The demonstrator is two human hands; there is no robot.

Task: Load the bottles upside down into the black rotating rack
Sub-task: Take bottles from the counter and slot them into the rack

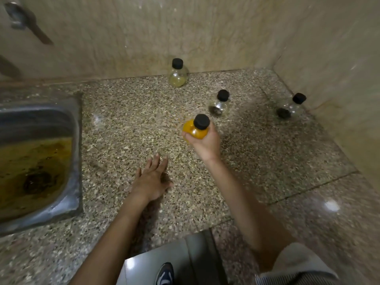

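Got both bare forearms closest to the lens, coming up from the bottom edge over a speckled grey-brown granite table (123, 120). Just past the table edge down there, a blue-and-white shoe (164, 273) on glossy grey floor.

Then the right hand (202, 141), up off the table, grip closed round a small round orange bottle (191, 130). Fingers and thumb wrapped round its belly, black screw cap (202, 121) on top and tipped a bit toward the camera. So cap-end up, not flipped.

Next the left hand (152, 179), lower and nearer, palm down, fingers straight and fanned out. Grip wide, holding nothing. Very low over the table with its shadow right under it; can't tell if the fingertips actually touch.

Also three small round clear bottles with black caps, all standing upright on the table:
- yellowish-liquid bottle (178, 76) right against the beige marble-look wall (226, 33) at the back
- middle clear bottle (219, 105) with something dark in the bottom, just beyond the right hand
- corner clear bottle (290, 108), also dark at the bottom, well off to the right, near the side wall

Off to the left, a steel sink (76, 140) set into the table, murky yellow-brown water inside. Blurry metal tap (20, 19) top left.
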